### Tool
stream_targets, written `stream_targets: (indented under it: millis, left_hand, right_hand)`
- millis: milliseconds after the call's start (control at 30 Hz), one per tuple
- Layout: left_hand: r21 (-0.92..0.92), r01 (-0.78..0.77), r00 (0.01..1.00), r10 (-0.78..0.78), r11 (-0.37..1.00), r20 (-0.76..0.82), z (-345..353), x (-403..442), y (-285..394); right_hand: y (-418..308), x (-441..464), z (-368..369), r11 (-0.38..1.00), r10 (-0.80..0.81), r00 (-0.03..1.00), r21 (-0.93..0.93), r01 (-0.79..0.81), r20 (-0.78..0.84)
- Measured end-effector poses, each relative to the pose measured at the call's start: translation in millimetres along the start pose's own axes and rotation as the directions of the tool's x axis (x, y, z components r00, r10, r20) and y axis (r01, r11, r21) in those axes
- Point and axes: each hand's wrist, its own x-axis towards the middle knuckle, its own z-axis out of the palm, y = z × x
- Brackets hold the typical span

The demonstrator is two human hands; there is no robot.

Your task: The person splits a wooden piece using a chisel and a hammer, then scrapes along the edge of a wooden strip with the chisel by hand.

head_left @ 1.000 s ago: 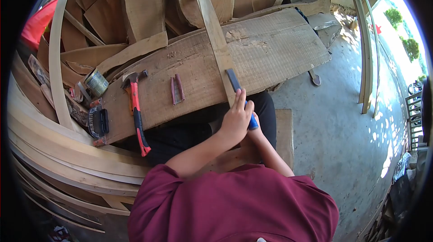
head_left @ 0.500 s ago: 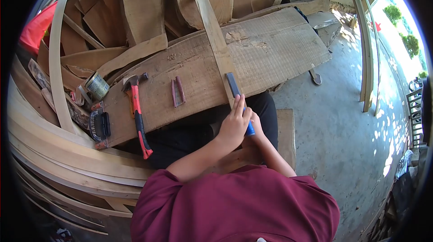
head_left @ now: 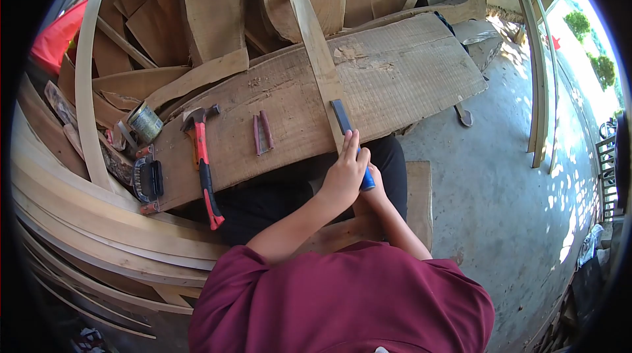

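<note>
A chisel (head_left: 342, 116) with a blue handle lies along a narrow wooden strip (head_left: 315, 50), its dark blade flat on the wood. My left hand (head_left: 344, 172) is closed over the upper handle, two fingers stretched toward the blade. Just behind it, my right hand (head_left: 375, 185) wraps the lower handle, partly hidden by the left. The strip rests across a broad rough plank (head_left: 408, 70) above my legs. On the plank to the left are a red and black hammer (head_left: 203, 162) and a reddish-brown two-pronged piece (head_left: 263, 133).
A tin can (head_left: 144, 122) and a black-backed brush (head_left: 149, 178) sit at the plank's left end. Large boards (head_left: 214, 11) lean behind it. Long curved strips (head_left: 112, 234) are stacked at the left. Upright strips (head_left: 534, 90) stand at the right above the concrete floor (head_left: 487, 208).
The chisel and both hands slid slightly back toward me along the strip, then forward again. The camera view shifted a little.
</note>
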Motion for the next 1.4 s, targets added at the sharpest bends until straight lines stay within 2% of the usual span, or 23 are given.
stream_targets:
  millis: [100,133,167,233,400,500,567,600,633,700,733,767,867,967,1067,1100,1133,1167,1200,1300,1333,1367,1400]
  left_hand:
    - [0.053,-0.005,1.000,0.006,0.999,-0.007,-3.4,1.9,0.6]
    - [0.068,0.000,1.000,0.000,0.998,0.005,-4.9,6.7,-2.5]
    - [0.065,0.000,1.000,0.000,0.998,0.007,-3.8,15.6,-9.0]
    - [0.085,0.026,0.998,-0.021,0.996,-0.056,-0.5,40.1,-27.2]
    - [0.091,-0.004,0.999,0.009,0.996,-0.052,2.2,54.6,-41.7]
    - [0.042,0.001,1.000,0.001,0.999,-0.031,-1.0,27.7,-15.8]
    - [0.084,-0.029,0.999,0.028,0.996,0.018,-3.1,8.1,-2.0]
    - [0.032,-0.013,1.000,0.012,0.999,0.026,-3.5,4.8,-0.6]
    - [-0.023,0.002,0.999,-0.001,1.000,0.037,-3.7,3.3,-0.1]
    - [0.023,-0.003,1.000,0.003,1.000,-0.022,-1.3,16.1,-6.2]
    - [0.069,-0.001,0.996,0.007,0.998,-0.088,0.8,27.0,-10.1]
    - [0.061,-0.006,0.996,0.011,0.998,-0.084,1.8,40.3,-16.2]
    - [0.121,0.046,0.995,-0.035,0.992,-0.093,3.4,73.7,-36.4]
    - [0.176,0.063,0.994,-0.046,0.982,-0.102,5.2,76.5,-39.1]
    - [0.026,0.035,0.999,-0.034,0.999,-0.042,4.8,41.6,-15.6]
    - [0.016,0.009,1.000,-0.009,1.000,-0.030,5.3,28.1,-6.6]
    - [0.041,-0.009,1.000,0.009,0.999,0.015,3.7,14.1,3.2]
    - [0.064,-0.030,0.998,0.026,0.998,0.060,1.5,6.6,8.8]
    - [0.066,-0.031,0.998,0.027,0.997,0.060,-0.2,7.3,8.2]
    - [0.044,-0.041,0.998,0.039,0.998,0.050,-1.3,13.4,2.8]
    - [0.036,0.001,1.000,-0.001,0.999,0.012,0.4,28.6,-6.5]
    - [0.028,0.043,0.999,-0.042,0.999,-0.029,1.3,43.5,-15.2]
    - [0.025,0.045,0.999,-0.044,0.999,-0.030,1.0,57.2,-23.4]
  right_hand:
    - [0.8,0.0,2.3,0.995,0.049,0.999,0.086,-0.047,-0.015]
    - [-0.9,0.4,2.3,0.989,-0.092,0.995,-0.119,0.088,-0.033]
    - [-2.7,0.7,0.9,0.989,-0.090,0.995,-0.120,0.085,-0.035]
    - [-21.7,1.6,1.8,0.972,0.129,0.990,-0.189,-0.138,-0.057]
    - [-22.5,3.2,3.4,0.980,0.092,0.991,-0.169,-0.108,-0.097]
    - [-9.6,2.5,1.0,0.942,0.147,0.988,-0.297,-0.154,-0.045]
    - [27.2,4.7,6.7,0.998,-0.045,0.997,0.031,0.047,-0.063]
    - [25.2,4.8,4.2,0.984,0.082,0.996,0.158,-0.078,-0.022]
    - [26.5,5.5,5.1,0.984,0.083,0.996,0.160,-0.078,-0.026]
    - [29.5,2.9,6.1,0.994,0.015,0.995,-0.108,-0.026,-0.100]
    - [18.0,3.8,8.9,1.000,-0.024,0.990,-0.004,0.024,-0.140]
    - [9.8,6.0,1.8,0.963,0.146,0.988,-0.222,-0.155,-0.060]
    - [-31.5,0.0,3.9,0.969,0.114,0.990,-0.209,-0.130,-0.088]
    - [-25.8,1.0,4.5,0.975,0.094,0.991,-0.195,-0.110,-0.091]
    - [-4.1,4.8,0.1,0.934,0.194,0.980,-0.297,-0.196,-0.037]
    - [7.6,2.6,9.5,0.991,-0.130,0.984,-0.052,0.125,-0.119]
    - [26.5,3.2,14.2,0.952,0.043,0.995,0.307,-0.012,-0.095]
    - [39.5,3.8,15.0,0.771,0.196,0.980,0.619,-0.148,-0.010]
    - [38.4,2.8,7.6,0.917,0.081,0.996,0.390,-0.087,0.033]
    - [36.5,0.3,17.9,0.897,0.088,0.989,0.441,-0.027,-0.118]
    - [20.6,2.8,10.2,0.995,-0.088,0.986,0.029,0.093,-0.143]
    - [12.4,5.1,3.8,0.978,0.110,0.990,-0.167,-0.123,-0.086]
    - [-5.2,5.2,1.3,0.967,0.119,0.991,-0.218,-0.131,-0.063]
